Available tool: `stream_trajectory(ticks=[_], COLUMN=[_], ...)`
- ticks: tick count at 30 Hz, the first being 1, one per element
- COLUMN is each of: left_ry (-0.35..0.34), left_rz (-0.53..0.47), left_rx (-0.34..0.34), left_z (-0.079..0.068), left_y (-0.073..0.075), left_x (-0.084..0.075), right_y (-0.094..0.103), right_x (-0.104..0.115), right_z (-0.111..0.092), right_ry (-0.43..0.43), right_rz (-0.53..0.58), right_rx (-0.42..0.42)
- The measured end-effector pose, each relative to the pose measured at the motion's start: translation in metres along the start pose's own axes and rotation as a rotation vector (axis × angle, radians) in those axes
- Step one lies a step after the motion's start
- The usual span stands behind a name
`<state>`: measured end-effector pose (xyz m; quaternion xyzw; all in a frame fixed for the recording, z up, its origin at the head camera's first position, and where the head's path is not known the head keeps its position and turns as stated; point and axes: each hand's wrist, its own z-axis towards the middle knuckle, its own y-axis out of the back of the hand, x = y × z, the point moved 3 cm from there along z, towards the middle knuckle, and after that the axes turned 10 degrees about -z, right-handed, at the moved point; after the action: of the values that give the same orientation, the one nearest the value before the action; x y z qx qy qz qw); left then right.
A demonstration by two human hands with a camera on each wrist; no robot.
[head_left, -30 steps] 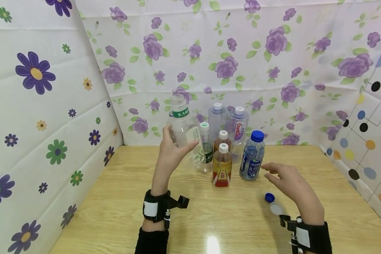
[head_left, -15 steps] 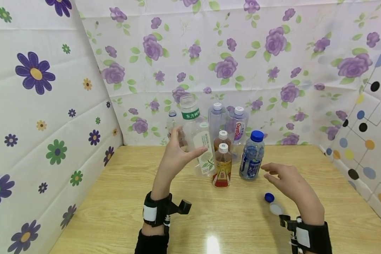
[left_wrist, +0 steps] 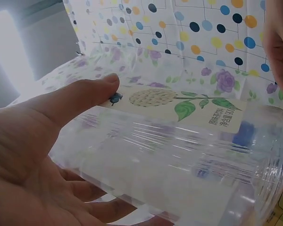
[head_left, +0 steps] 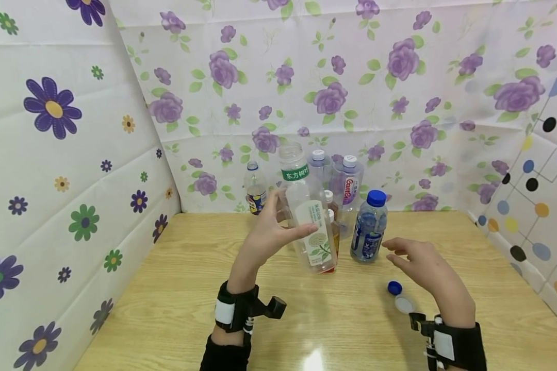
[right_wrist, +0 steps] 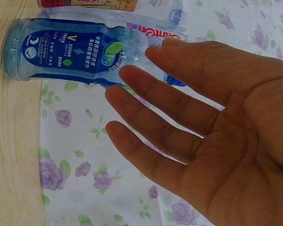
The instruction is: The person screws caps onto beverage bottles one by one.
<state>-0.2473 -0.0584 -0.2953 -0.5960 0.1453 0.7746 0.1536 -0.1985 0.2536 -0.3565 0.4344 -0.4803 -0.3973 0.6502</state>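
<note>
My left hand [head_left: 266,232] grips a clear, uncapped plastic drink bottle [head_left: 308,206] with a green neck band and a pale label. The bottle is tilted, its open mouth up and leaning left, and it looks empty. In the left wrist view, the thumb lies along the label while the other fingers wrap round the far side of the bottle [left_wrist: 170,160]. My right hand [head_left: 427,265] holds nothing. Its fingers are relaxed, just right of a blue-capped bottle [head_left: 368,232]; the right wrist view shows the palm and loosely bent fingers near that bottle [right_wrist: 66,52].
Behind the held bottle, small amber drink bottles [head_left: 336,237] are partly hidden. Tall clear bottles with white caps [head_left: 349,188] stand farther back. A small bottle [head_left: 256,190] is at the back left. A blue cap [head_left: 394,288] and a translucent cap [head_left: 404,304] lie on the table [head_left: 167,304].
My left hand has carried the clear bottle to the right and slightly down, so it now covers much of the amber bottles and uncovers the small back-left bottle. My right hand stays put.
</note>
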Motion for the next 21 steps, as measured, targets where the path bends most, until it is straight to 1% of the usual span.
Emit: stream_trajectory(ticks=[4, 5, 9, 12, 14, 16, 21], left_ry=[0.018, 0.022, 0.024, 0.044, 0.061, 0.072, 0.063], left_rz=[-0.008, 0.010, 0.003, 0.018, 0.048, 0.100, 0.144], left_rx=[0.069, 0.077, 0.141, 0.164, 0.169, 0.164, 0.210], left_z=[0.005, 0.006, 0.012, 0.016, 0.017, 0.019, 0.024], left_y=[-0.010, -0.013, -0.027, -0.037, -0.044, -0.050, -0.068], left_x=[0.009, 0.012, 0.022, 0.030, 0.036, 0.042, 0.061], right_y=[0.000, 0.000, 0.000, 0.001, 0.001, 0.000, 0.001], right_x=[-0.001, -0.001, -0.002, -0.003, -0.003, -0.003, -0.005], right_z=[0.000, 0.000, 0.001, 0.000, 0.000, -0.001, -0.003], right_ry=[0.004, 0.006, 0.015, 0.017, 0.016, 0.015, 0.010], right_rz=[0.002, 0.002, -0.001, -0.001, 0.002, 0.003, 0.005], right_rx=[0.003, 0.003, -0.004, -0.009, -0.010, -0.010, -0.010])
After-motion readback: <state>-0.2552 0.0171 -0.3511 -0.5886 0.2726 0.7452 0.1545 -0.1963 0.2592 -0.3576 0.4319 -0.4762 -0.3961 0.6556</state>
